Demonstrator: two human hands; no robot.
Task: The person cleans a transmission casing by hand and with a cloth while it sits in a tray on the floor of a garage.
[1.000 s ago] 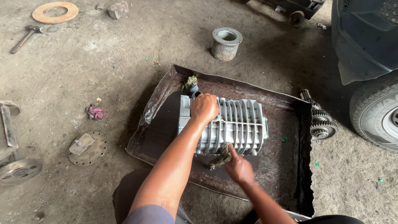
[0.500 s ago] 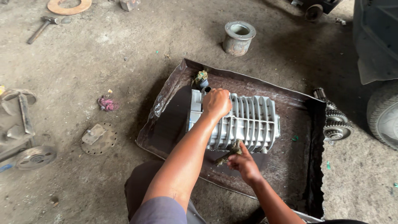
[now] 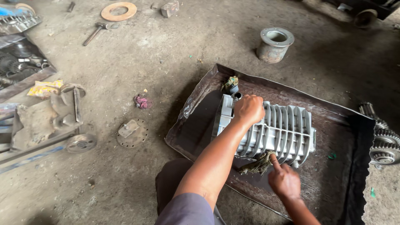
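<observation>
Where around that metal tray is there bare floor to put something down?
Bare floor lies between the tray and the hammer, left of the flanged sleeve. It is crowded at far left with metal parts, and gears sit against the tray's right edge.

finned casing (image 3: 283, 129) in tray (image 3: 196, 125) | flanged cylinder (image 3: 273, 44) behind tray
</observation>
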